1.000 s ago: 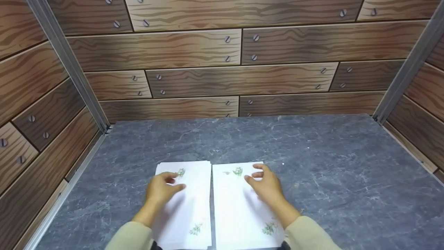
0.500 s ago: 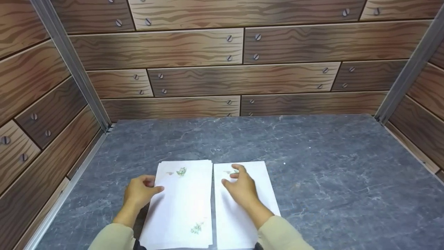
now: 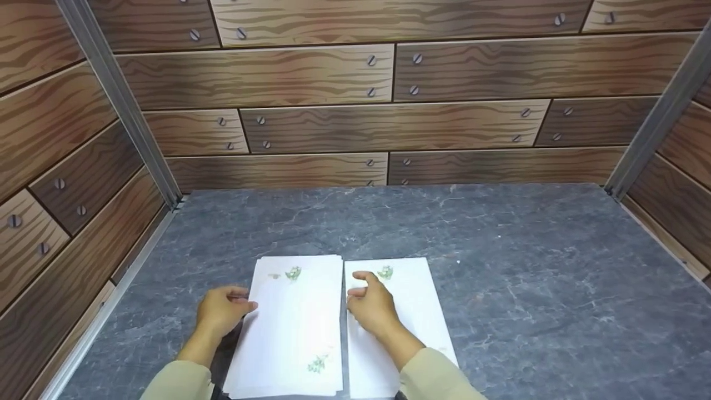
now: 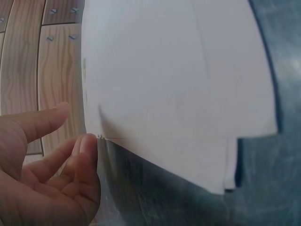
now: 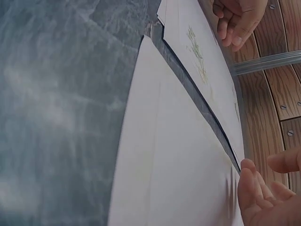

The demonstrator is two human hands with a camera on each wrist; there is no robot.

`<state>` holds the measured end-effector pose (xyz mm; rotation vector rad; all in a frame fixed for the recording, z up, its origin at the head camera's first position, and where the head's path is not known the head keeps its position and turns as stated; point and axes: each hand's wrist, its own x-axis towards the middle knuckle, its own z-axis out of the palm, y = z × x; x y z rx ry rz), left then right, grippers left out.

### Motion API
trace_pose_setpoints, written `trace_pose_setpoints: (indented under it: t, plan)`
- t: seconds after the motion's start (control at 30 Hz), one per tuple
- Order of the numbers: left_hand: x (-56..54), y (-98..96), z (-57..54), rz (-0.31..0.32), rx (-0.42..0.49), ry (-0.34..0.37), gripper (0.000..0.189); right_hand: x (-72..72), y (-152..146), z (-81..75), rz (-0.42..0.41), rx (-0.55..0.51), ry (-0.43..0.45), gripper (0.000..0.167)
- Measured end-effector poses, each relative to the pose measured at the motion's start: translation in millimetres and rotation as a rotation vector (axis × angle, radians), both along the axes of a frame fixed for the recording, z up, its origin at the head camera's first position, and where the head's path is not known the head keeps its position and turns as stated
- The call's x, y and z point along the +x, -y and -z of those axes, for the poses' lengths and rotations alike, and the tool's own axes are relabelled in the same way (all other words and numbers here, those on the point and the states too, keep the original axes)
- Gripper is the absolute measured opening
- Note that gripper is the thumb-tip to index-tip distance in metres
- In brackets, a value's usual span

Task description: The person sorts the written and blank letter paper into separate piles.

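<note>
Two stacks of white paper with small green plant prints lie side by side, a narrow gap between them. My left hand [image 3: 219, 312] is at the outer left edge of the left paper stack [image 3: 294, 322]. In the left wrist view that hand [image 4: 61, 188] has its fingertips against the paper edge [image 4: 188, 108], the thumb held apart. Over the right paper stack [image 3: 416, 311], my right hand [image 3: 375, 308] is near the inner edge, fingers bent and thumb separate. The right wrist view shows the right hand's fingertips beside the gap, with nothing pinched between thumb and fingers.
The dark grey marbled tabletop [image 3: 527, 278] stretches behind and to the right of the paper. Wood-patterned panels [image 3: 311, 78] enclose it at the back and sides, with metal posts [image 3: 119, 100] at the corners. A tiny white speck [image 3: 458, 261] lies beyond the right stack.
Both hands have shifted left. The left hand went from above the left stack to its outer edge; the right hand crossed the right stack to its inner edge. The stacks stay put.
</note>
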<state>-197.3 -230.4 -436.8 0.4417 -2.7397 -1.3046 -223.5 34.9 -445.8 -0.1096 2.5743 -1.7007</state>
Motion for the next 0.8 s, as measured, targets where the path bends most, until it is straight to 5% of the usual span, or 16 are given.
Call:
trace_pose_setpoints:
  t: [0.6,0.8]
  plan:
    - [1.5,0.2,2.2,-0.006,0.04,-0.002,0.031,0.4,9.7,3.5,-0.009,-0.015,0.036,0.043]
    - [3.0,-0.6,3.5,0.002,-0.035,-0.006,0.03,1.6,10.1,3.7,-0.03,-0.013,0.049,0.043]
